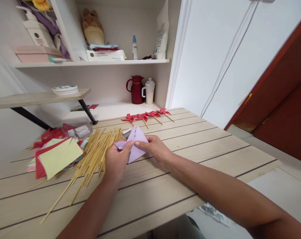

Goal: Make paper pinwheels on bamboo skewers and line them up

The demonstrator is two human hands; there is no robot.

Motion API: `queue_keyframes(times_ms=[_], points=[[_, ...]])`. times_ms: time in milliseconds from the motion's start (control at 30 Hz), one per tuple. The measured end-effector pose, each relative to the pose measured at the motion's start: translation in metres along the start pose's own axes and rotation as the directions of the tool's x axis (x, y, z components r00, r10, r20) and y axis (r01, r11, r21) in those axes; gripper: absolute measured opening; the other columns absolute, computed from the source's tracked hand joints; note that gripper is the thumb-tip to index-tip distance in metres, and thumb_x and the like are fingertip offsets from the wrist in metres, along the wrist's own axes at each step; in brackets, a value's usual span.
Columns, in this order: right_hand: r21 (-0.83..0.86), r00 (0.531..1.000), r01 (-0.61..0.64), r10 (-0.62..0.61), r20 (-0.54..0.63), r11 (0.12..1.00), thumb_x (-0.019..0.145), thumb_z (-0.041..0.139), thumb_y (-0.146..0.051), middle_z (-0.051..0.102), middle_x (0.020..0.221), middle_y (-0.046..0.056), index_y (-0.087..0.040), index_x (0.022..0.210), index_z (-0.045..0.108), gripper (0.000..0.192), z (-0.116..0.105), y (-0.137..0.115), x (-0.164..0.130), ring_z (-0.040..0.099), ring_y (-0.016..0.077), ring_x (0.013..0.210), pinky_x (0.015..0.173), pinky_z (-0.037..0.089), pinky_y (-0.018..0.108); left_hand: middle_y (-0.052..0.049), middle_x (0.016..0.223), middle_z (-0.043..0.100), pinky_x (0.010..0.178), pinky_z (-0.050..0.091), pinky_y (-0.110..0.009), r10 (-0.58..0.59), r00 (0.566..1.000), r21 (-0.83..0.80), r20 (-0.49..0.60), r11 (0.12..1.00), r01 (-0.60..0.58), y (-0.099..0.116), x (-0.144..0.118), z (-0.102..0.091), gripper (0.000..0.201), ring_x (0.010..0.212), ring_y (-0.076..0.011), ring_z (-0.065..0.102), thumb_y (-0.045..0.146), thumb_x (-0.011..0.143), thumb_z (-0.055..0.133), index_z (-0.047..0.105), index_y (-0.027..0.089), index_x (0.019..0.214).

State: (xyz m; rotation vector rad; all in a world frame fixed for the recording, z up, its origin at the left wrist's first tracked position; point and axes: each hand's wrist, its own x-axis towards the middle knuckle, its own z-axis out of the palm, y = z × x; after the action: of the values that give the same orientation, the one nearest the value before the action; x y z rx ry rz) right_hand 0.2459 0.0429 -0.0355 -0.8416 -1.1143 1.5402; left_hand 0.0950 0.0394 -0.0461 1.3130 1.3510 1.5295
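Note:
Between my two hands, above the table, is a piece of lilac paper with cut, partly folded flaps. My left hand pinches it from the left, thumb near the middle of the paper. From the right, my right hand grips it too, its thumb almost meeting the left one. Just left of my left hand lies a loose heap of thin wooden sticks. Several red paper pinwheels on sticks rest in a row farther back. The fingers behind the paper are hidden.
Left of the sticks are stacked coloured paper squares, a clear plastic box and red paper pieces. A small raised shelf stands behind them. A red jug and a speckled cup stand at the back.

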Motion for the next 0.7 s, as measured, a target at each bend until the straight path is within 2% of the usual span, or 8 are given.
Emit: queue_keyframes(times_ms=[167,333,433,533,700], points=[[0.012,0.998,-0.006,0.007,-0.059,1.0,0.059,0.087,-0.036,0.07,0.069,0.005,-0.012,0.077,0.074,0.032,0.002,0.001,0.001,0.058,0.0147,0.061,0.06,0.044,0.027,-0.004,0.075,0.071,0.062,0.047,-0.028,-0.071,0.997,-0.035,0.014,0.997,0.072,0.004,-0.002,0.002,0.039,0.068,-0.0178,0.063,0.047,0.063,0.081,0.071,0.014,0.081],[0.042,0.995,0.037,-0.033,-0.096,0.998,0.06,0.086,-0.035,0.072,0.072,0.006,-0.012,0.078,0.075,0.031,-0.001,0.002,0.005,0.059,0.0147,0.062,0.06,0.045,0.027,-0.009,0.091,0.075,0.081,0.051,-0.032,-0.126,0.973,-0.237,0.195,0.956,0.171,0.007,-0.001,0.001,0.055,0.091,-0.023,0.069,0.056,0.071,0.076,0.072,0.013,0.105],[0.059,0.993,0.062,-0.056,-0.105,0.996,0.061,0.086,-0.036,0.072,0.072,0.005,-0.013,0.076,0.075,0.03,-0.004,0.002,0.005,0.059,0.0148,0.062,0.061,0.045,0.028,-0.011,0.097,0.075,0.09,0.05,-0.035,-0.138,0.957,-0.266,0.255,0.942,0.207,0.007,0.001,-0.001,0.054,0.1,-0.0247,0.068,0.048,0.068,0.081,0.071,0.013,0.109],[0.05,0.993,0.072,-0.067,-0.101,0.996,0.061,0.085,-0.036,0.071,0.072,0.005,-0.013,0.077,0.075,0.03,-0.004,0.001,0.005,0.059,0.0147,0.062,0.062,0.045,0.028,-0.01,0.099,0.075,0.089,0.051,-0.034,-0.14,0.956,-0.247,0.258,0.947,0.205,0.008,0.002,-0.003,0.049,0.098,-0.024,0.068,0.041,0.066,0.083,0.073,0.013,0.106],[-0.005,0.991,0.08,-0.08,-0.112,0.997,0.061,0.085,-0.037,0.069,0.069,0.004,-0.012,0.076,0.075,0.032,-0.003,0.003,0.006,0.055,0.0136,0.061,0.061,0.041,0.027,-0.008,0.089,0.076,0.081,0.052,-0.031,-0.186,0.955,-0.226,0.23,0.945,0.238,0.012,-0.002,0.0,0.045,0.084,-0.0203,0.069,0.04,0.063,0.085,0.075,0.014,0.099]])
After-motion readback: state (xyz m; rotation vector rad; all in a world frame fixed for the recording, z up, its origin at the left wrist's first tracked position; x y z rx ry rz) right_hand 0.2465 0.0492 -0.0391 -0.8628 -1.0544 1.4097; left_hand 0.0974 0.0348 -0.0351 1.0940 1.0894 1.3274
